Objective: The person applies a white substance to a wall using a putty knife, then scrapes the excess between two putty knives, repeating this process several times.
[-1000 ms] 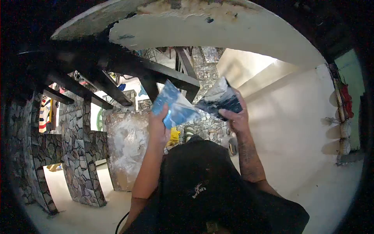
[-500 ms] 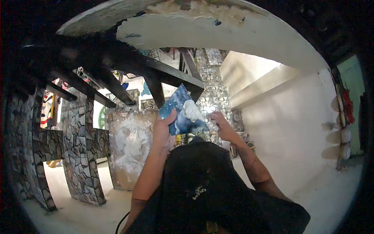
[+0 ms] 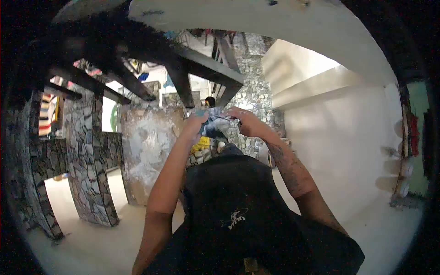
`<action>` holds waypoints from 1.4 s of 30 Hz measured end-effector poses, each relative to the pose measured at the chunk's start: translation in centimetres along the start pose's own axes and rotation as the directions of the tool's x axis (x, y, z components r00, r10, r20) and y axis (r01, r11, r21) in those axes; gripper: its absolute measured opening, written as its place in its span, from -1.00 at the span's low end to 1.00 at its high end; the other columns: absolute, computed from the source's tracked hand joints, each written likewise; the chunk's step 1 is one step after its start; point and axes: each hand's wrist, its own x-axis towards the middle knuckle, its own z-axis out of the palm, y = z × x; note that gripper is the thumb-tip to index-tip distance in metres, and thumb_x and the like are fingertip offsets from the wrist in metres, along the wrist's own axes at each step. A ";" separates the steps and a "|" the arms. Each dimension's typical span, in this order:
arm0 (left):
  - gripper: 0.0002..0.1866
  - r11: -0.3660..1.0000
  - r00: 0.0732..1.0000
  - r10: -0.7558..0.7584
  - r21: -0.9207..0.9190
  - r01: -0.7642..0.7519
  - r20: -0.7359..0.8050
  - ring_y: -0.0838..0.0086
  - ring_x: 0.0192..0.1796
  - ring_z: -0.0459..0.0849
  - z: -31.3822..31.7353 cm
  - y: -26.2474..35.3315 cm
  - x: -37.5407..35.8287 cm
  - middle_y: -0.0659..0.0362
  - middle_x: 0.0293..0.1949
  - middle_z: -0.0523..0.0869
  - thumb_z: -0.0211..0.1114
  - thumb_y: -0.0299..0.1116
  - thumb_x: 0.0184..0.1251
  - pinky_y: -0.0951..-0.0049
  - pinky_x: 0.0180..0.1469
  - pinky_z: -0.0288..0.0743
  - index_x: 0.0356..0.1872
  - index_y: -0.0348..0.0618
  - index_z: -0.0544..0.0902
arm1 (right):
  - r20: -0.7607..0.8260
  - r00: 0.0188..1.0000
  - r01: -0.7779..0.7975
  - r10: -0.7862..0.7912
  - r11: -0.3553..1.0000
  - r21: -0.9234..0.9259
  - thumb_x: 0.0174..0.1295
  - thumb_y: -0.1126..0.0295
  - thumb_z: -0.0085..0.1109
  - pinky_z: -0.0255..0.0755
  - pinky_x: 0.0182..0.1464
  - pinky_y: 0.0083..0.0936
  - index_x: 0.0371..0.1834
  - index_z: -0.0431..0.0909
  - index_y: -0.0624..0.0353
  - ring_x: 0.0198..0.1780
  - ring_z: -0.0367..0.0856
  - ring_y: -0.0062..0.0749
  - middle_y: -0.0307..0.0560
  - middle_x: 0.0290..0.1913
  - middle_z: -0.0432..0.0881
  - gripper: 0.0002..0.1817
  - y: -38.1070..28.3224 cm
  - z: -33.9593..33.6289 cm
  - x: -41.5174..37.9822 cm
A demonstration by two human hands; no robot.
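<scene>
My left hand (image 3: 196,124) is closed on the left edge of a thin blue sheet (image 3: 213,130) smeared with white paste. The sheet now appears tilted and foreshortened in front of my chest. At its right upper edge, my right hand (image 3: 247,123) is closed, fingers bent, close against the paste-covered side. A thin dark edge shows at those fingers, but I cannot make out what they hold. Blur hides the fingertips of both hands and most of the paste.
A paste-stained board (image 3: 149,151) stands left of my arms. Dark beams (image 3: 206,66) slope across the upper left, beside stone-patterned pillars (image 3: 82,160). Far below lies a stone-patterned floor (image 3: 254,91). A pale wall (image 3: 334,133) rises at right, and a peeling curved edge (image 3: 275,23) spans above.
My right hand has moved up and left to the sheet. The sheet has tilted, so its broad face shows less. The camera view has shifted, and surroundings sit higher in the picture.
</scene>
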 end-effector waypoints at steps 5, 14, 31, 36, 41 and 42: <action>-0.73 0.686 0.999 -0.019 0.726 0.048 -0.047 0.38 -0.34 0.62 -3.3 -1.7 3.9 0.09 -0.46 0.60 0.19 -0.26 0.20 0.34 -0.29 0.48 -0.45 -0.34 0.57 | 0.069 0.995 -0.086 0.072 0.972 0.219 -0.32 0.82 -0.19 0.38 0.01 -0.31 -0.01 0.50 0.13 0.02 0.48 -0.03 0.14 0.02 0.49 -0.32 4.6 5.9 0.2; -0.70 0.765 0.883 -0.365 0.445 0.465 -0.295 0.34 -0.42 0.58 -5.8 -3.0 7.8 0.06 -0.52 0.59 0.28 -0.25 0.10 0.21 -0.40 0.46 -0.47 -0.37 0.54 | 0.322 0.934 -0.213 0.155 0.965 0.155 -0.26 0.69 0.08 0.37 0.02 -0.37 -0.03 0.51 0.15 -0.01 0.50 -0.13 0.03 -0.07 0.55 -0.44 7.0 7.6 2.0; -0.73 0.954 0.988 0.138 -0.259 -0.151 -0.067 0.45 -0.19 0.62 3.9 5.6 -9.1 0.17 -0.19 0.63 0.20 -0.42 0.21 0.42 -0.09 0.48 -0.08 -0.26 0.51 | -0.367 0.930 0.129 -0.033 0.962 0.239 -0.33 0.79 0.01 0.22 0.18 -0.39 0.00 0.40 0.19 0.16 0.33 -0.17 0.02 0.10 0.34 -0.36 -11.5 -1.5 0.4; -0.74 0.909 0.986 0.158 -0.384 -0.164 -0.047 0.46 -0.17 0.60 4.4 7.0 -11.3 0.18 -0.19 0.62 0.19 -0.44 0.22 0.42 -0.09 0.47 -0.07 -0.26 0.51 | -0.254 0.966 0.040 -0.045 0.999 -0.026 -0.23 0.76 -0.02 0.22 0.17 -0.36 0.06 0.36 0.12 0.17 0.29 -0.07 0.07 0.12 0.26 -0.37 -7.3 0.0 -2.2; -0.61 0.875 0.958 0.287 -0.403 -0.268 -0.014 0.31 -0.01 0.57 2.6 9.0 -11.5 0.08 -0.02 0.57 0.16 -0.37 0.25 0.31 0.05 0.46 0.06 -0.32 0.40 | -0.261 0.806 -0.435 0.532 0.830 0.347 -0.11 0.71 -0.01 0.44 -0.06 -0.32 0.20 0.26 0.03 -0.13 0.45 -0.13 0.05 0.08 0.34 -0.32 -1.1 1.3 -7.4; -0.61 0.868 0.965 0.262 -0.439 -0.232 0.009 0.30 0.01 0.56 1.8 8.7 -11.0 0.07 -0.01 0.56 0.15 -0.37 0.26 0.29 0.07 0.45 0.07 -0.33 0.39 | -0.324 0.657 -0.235 0.680 0.594 0.769 -0.21 0.78 -0.03 0.51 -0.12 -0.34 0.21 0.24 0.09 -0.16 0.52 -0.18 0.00 0.00 0.43 -0.25 -1.0 1.0 -8.1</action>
